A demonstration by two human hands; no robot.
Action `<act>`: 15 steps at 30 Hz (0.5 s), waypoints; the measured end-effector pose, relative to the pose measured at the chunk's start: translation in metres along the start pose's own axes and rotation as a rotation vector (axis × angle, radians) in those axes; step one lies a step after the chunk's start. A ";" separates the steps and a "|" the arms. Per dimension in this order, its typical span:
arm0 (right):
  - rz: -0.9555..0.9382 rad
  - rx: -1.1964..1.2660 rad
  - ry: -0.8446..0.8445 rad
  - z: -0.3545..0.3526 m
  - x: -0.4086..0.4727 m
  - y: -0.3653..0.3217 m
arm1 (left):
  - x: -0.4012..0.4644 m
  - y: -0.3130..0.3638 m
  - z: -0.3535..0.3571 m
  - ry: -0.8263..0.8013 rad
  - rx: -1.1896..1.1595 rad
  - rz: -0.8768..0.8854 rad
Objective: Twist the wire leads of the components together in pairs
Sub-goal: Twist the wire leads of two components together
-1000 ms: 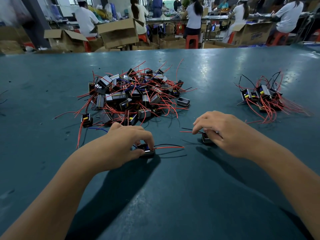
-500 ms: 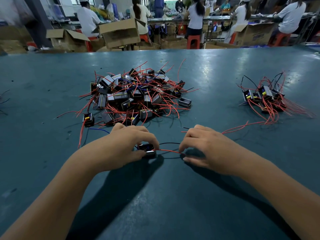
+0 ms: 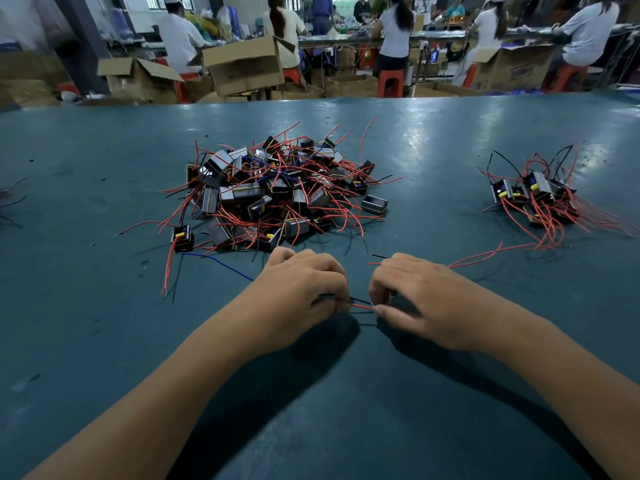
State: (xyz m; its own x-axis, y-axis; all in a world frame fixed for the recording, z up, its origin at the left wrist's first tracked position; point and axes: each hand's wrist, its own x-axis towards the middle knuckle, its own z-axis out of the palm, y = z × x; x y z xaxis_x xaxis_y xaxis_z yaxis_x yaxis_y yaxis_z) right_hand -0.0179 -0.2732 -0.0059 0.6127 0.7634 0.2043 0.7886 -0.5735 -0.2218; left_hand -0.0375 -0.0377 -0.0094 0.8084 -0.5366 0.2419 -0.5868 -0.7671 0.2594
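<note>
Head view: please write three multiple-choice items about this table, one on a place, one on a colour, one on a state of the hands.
1. Where is the smaller heap of components?
A. right of the big pile
B. left of it
C. inside a carton

2. Which colours have the two wire leads between the hands?
A. blue and yellow
B. red and black
C. both white

3. What does the right hand do?
A. lies flat
B. pinches the leads
C. lifts a box

Key: 1 A, it lies far right on the green table. 2 B, both colours show beside the left hand. 3 B, thumb and fingers close on the leads.
</note>
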 end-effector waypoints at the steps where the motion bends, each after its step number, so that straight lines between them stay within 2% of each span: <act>1: 0.002 0.011 0.001 -0.001 0.000 0.000 | 0.000 -0.001 0.000 0.007 -0.011 -0.002; 15: 0.064 0.115 0.031 -0.003 -0.001 -0.001 | 0.001 -0.003 0.001 -0.016 -0.107 -0.001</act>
State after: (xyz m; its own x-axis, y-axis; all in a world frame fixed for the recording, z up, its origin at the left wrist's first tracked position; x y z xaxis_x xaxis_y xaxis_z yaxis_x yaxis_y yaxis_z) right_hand -0.0196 -0.2745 -0.0026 0.6640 0.7162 0.2149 0.7379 -0.5812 -0.3432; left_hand -0.0354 -0.0361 -0.0105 0.8091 -0.5422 0.2266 -0.5869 -0.7260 0.3584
